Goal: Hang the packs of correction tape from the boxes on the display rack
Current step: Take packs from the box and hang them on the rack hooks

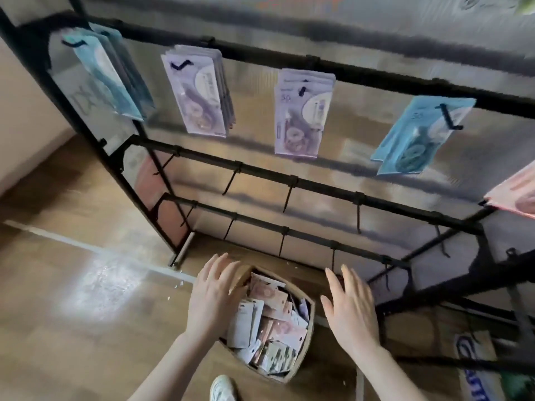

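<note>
- On the floor below the display rack (289, 180), I see a cardboard box (309, 328) full of correction tape packs (270, 322).
- My left hand (212, 296) and right hand (351, 308) hover released, fingers spread, either side of it, grasping nothing.
- Purple packs (301, 114) and blue packs (417, 137) hang on the top bar's hooks.

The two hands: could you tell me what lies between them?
In the head view, the open cardboard box of correction tape packs lies between left hand and right hand.
</note>
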`<state>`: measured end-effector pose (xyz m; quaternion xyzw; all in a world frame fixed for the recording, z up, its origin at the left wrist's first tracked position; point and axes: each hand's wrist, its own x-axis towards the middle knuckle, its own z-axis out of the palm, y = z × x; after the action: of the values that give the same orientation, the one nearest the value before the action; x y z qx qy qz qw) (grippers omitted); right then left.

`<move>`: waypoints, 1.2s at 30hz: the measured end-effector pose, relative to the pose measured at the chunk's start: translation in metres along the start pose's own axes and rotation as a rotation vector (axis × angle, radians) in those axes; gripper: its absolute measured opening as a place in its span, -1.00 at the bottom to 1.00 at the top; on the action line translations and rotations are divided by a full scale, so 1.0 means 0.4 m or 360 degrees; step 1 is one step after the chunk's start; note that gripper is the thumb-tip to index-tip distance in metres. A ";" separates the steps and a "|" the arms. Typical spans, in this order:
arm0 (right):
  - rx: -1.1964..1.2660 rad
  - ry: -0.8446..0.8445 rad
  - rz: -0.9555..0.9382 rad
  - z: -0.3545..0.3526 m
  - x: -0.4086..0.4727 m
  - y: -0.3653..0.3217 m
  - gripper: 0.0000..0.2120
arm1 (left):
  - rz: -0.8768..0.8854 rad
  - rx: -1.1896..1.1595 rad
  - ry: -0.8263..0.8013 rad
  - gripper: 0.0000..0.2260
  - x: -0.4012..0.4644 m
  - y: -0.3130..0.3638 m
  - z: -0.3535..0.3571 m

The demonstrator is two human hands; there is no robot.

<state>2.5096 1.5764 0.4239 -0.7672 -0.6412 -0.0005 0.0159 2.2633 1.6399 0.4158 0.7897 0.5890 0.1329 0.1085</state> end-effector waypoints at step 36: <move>-0.0028 -0.1308 0.0336 1.312 0.109 0.024 -0.37 | 0.0123 0.0624 -0.1215 -0.22 0.071 -0.442 1.178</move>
<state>2.5166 1.6306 -0.0998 -0.7652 -0.5120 0.3016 -0.2476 2.2711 1.7103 -0.0833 0.8095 0.4906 -0.2793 0.1616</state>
